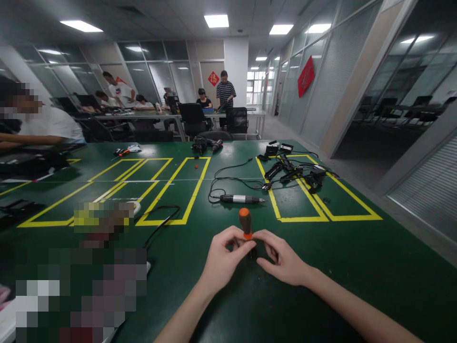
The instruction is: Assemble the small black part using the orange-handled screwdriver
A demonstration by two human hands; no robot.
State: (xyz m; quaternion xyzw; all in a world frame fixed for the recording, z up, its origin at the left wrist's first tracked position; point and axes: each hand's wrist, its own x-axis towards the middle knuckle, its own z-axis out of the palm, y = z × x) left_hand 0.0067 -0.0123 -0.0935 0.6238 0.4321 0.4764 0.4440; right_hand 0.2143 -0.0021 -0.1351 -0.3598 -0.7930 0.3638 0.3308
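A screwdriver with an orange and dark handle stands upright, handle up, in front of me. My left hand pinches it just below the handle between thumb and fingers. My right hand is curved close by on the other side, thumb and fingers apart, its index fingertip at the orange collar. Between the hands, under the screwdriver, is a small dark part, mostly hidden by fingers. Beyond them a black and silver electric screwdriver with a cord lies on the green table.
Black parts and cables are heaped at the back right over yellow tape outlines. Power drills lie at the far edge. Blurred-out items cover the left side. A person in white sits at the left; others are behind.
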